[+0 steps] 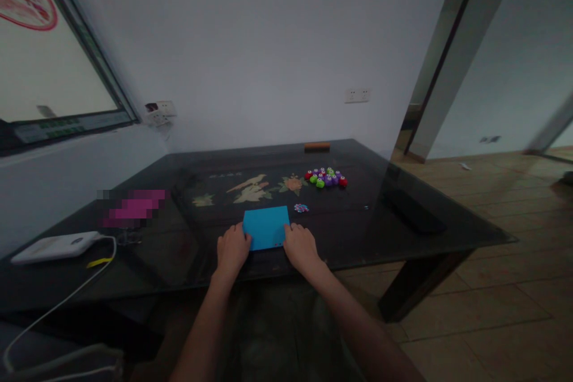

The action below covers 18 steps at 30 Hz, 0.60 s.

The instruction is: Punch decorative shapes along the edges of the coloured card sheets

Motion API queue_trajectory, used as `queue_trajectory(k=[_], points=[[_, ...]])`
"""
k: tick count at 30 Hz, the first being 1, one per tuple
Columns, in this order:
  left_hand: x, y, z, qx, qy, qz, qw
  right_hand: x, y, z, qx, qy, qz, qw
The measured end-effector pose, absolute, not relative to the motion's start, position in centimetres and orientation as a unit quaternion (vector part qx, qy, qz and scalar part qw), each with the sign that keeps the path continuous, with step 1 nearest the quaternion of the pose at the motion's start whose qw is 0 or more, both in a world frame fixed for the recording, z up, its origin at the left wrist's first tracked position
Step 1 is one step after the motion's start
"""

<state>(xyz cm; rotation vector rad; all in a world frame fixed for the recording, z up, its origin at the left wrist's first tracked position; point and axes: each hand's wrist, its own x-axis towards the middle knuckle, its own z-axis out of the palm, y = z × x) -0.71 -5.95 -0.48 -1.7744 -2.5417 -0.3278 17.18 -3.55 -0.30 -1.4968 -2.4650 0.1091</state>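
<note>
A flat bright-blue rectangular sheet (267, 227) lies at the near side of the dark table, between my hands. I cannot tell whether it is paper or a stiffer card. My left hand (233, 248) grips its left edge with curled fingers, the thumb along the side. On the opposite edge, my right hand (301, 243) is closed in the same way. A few tiny reddish dots show near the sheet's lower right corner. Just beyond that hand sits a small pile of tiny red, white and blue pieces (301, 208).
Several red, green and purple toy pieces (326, 177) cluster farther back on the table (358, 239). A brown roll (317, 147) lies by the wall. To the right rests a black flat object (414, 212); to the left, a white device (56, 248) with a cable and a blurred pink thing (136, 205).
</note>
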Motion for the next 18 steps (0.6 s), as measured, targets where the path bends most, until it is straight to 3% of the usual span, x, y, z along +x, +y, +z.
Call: queue_trajectory(k=[6,10,14,18], points=[[-0.9,-6.3,-1.0,-0.566,-0.815,-0.119,0.034,17.4,-3.6,0.0,-0.496,-0.860,0.028,0.116],[-1.0,-6.5,-0.6,-0.546,-0.817,-0.178,0.041,18.3,-1.8,2.0,-0.478,-0.861,0.040,0.168],[-0.6,-5.7,1.2,-0.565,-0.787,-0.238,0.064,20.8,4.0,3.9,-0.498,-0.828,0.039,0.253],[1.1,-2.4,3.6,-0.619,-0.722,-0.306,0.042,24.9,11.8,3.6,-0.581,-0.766,0.015,0.273]])
